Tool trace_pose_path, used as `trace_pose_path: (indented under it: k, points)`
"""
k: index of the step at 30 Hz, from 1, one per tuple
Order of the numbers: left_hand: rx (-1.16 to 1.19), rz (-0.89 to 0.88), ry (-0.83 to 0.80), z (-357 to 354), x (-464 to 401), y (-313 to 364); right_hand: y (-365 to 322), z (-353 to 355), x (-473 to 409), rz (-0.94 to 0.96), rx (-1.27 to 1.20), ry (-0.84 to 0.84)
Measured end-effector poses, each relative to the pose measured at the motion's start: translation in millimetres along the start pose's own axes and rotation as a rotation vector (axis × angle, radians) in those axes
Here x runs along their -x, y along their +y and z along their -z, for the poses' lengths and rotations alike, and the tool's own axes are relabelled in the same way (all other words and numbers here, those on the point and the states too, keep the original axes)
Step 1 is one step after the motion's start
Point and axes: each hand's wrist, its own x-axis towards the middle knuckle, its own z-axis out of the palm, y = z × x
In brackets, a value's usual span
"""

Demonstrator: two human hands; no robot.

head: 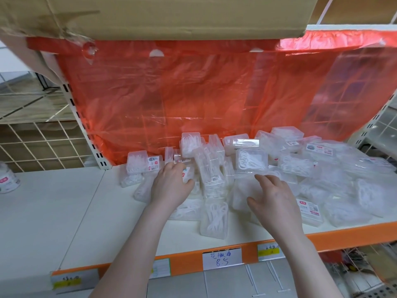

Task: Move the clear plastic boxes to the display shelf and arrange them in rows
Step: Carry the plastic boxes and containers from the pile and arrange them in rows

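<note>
Several clear plastic boxes [251, 161] of white floss picks lie in a loose heap on the white display shelf [64, 211], from its middle to its right end. A few stand upright near the back; most lie flat or tilted. My left hand [170, 186] reaches into the left part of the heap, its fingers curled round a small labelled box [187, 172]. My right hand [274, 196] hovers palm down over flat boxes at the centre, fingers spread and relaxed. One box [214, 218] lies nearest the shelf's front edge, between my forearms.
A red plastic sheet [193, 93] hangs behind the shelf. A cardboard box [150, 16] overhangs from the shelf above. The shelf's orange front edge [343, 237] carries price tags [221, 258]. A white jar [7, 179] stands at the far left. Wire grid panels flank both sides.
</note>
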Motion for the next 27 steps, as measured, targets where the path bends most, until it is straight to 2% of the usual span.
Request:
trace_pose_path:
  k: [19, 27]
  points:
    - [-0.083, 0.153, -0.069, 4.3, -4.6, 11.2, -2.1, 6.0, -5.8, 0.028, 0.029, -0.136]
    - [-0.117, 0.184, -0.064, 17.7, 27.4, 4.2, 2.8, 9.3, -3.5, 0.159, -0.014, -0.091]
